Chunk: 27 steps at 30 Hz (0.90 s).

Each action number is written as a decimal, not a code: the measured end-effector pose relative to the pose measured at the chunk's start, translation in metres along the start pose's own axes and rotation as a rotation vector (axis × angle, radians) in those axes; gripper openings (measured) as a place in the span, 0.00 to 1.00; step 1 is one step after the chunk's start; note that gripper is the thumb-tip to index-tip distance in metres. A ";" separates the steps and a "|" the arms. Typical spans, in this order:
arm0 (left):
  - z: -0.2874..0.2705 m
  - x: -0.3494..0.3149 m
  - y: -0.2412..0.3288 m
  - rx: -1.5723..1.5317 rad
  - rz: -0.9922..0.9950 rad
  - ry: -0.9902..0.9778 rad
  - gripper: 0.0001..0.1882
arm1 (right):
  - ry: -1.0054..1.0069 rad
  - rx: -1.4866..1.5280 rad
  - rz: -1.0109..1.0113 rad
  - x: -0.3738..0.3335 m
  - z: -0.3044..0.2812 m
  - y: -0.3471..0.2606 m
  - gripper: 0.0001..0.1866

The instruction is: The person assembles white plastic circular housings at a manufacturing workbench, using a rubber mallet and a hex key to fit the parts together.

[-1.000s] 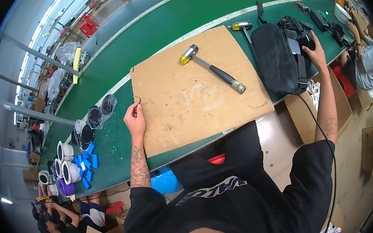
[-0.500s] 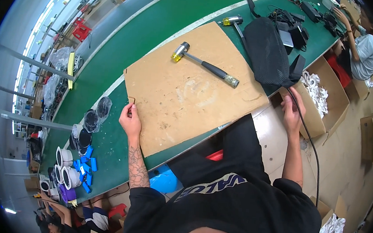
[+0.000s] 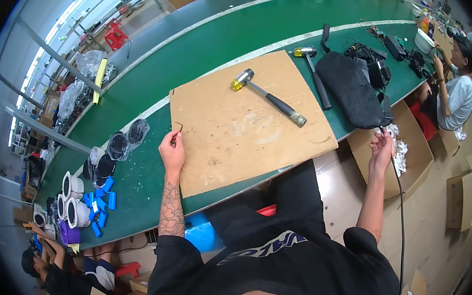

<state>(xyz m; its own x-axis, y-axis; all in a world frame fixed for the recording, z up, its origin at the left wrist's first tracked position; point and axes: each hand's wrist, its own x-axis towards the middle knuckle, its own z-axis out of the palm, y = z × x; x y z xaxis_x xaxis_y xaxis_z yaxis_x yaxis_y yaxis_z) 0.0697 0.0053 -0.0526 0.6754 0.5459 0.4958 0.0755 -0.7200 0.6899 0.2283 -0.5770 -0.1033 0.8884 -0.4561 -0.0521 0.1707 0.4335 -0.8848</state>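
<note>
Bent metal rod (image 3: 179, 126) is located at the left edge of the cardboard sheet (image 3: 236, 147), pinched between thumb and forefinger of the left hand (image 3: 172, 152). Fingers of the right hand (image 3: 381, 152) curl together at the black cable (image 3: 402, 210), just below the black bag (image 3: 348, 84); whether they grip it cannot be told. The sheet lies on the green table (image 3: 140, 187), its right corner reaching the near edge. One mallet (image 3: 276, 102) rests on the sheet; a second mallet (image 3: 321, 83) lies between sheet and bag. Bare green surface separates the sheet from blue cylinders (image 3: 112, 200) at left and extends past its far edge. An open carton (image 3: 359, 158) stands beside the right hand, beyond the table edge.
</note>
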 end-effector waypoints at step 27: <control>0.008 0.002 -0.005 -0.048 -0.038 -0.005 0.09 | -0.779 -0.766 0.501 -0.093 -0.017 0.029 0.20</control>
<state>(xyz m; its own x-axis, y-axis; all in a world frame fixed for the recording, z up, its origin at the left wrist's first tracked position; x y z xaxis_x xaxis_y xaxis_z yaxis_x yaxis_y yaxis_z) 0.0766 0.0063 -0.0588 0.6762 0.5705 0.4661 0.0664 -0.6773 0.7327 0.1427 -0.5354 -0.1319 0.8475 0.3382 -0.4091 -0.3305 -0.2669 -0.9053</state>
